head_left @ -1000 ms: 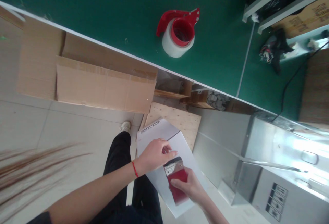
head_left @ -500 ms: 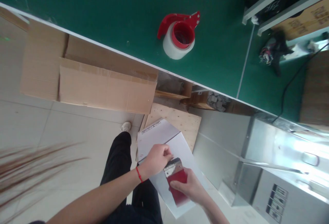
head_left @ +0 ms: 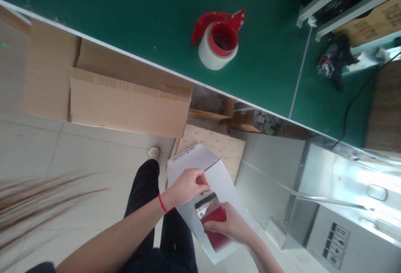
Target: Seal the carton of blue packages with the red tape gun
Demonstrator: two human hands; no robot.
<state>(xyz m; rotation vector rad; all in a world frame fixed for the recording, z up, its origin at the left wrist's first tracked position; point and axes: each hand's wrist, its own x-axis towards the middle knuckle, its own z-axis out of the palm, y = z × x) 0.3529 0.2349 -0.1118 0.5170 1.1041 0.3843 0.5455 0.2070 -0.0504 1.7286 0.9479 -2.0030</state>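
Since half a second earlier, the right hand (head_left: 230, 225) had drawn the red tool (head_left: 213, 223) slightly toward seven o'clock across the white box (head_left: 194, 160), whose closed flaps hid its contents. Its fingers gripped the tool, metal edge against the box, while the left hand (head_left: 188, 185), at ten o'clock of it, pinched its fingertips together on the lid. Toward twelve o'clock lay a wooden board (head_left: 219, 143), flattened cardboard (head_left: 125, 106) and a tape roll (head_left: 219, 41) on the green table (head_left: 140, 14).
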